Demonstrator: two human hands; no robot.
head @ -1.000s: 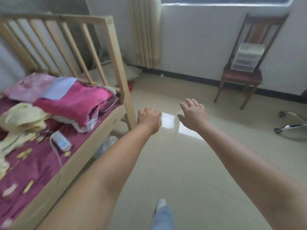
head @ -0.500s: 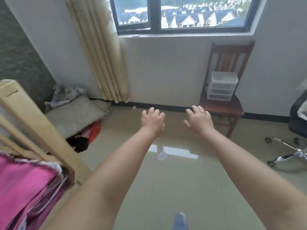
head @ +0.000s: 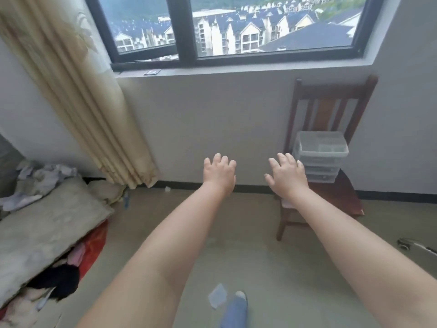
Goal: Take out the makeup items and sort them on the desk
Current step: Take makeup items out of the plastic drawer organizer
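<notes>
A clear plastic drawer box [head: 320, 162] with stacked drawers stands on the seat of a dark wooden chair [head: 331, 110] against the wall under the window. Both my arms are stretched out in front of me. My left hand [head: 220, 174] hovers in the middle of the view with relaxed fingers and holds nothing. My right hand [head: 285, 175] is spread open just left of the drawer box, apart from it, also holding nothing. No makeup items or desk show.
A beige curtain [head: 78, 100] hangs at the left of the window [head: 236, 29]. A grey cushion [head: 45, 228] with clothes piled around it lies on the floor at left. An office chair's wheeled base [head: 411, 247] pokes in at right. A scrap of paper [head: 217, 298] lies by my foot.
My view has swung up and right, away from the wooden bed. The window, chair and drawer box are now larger and nearer. Both hands stay outstretched with nothing in them.
</notes>
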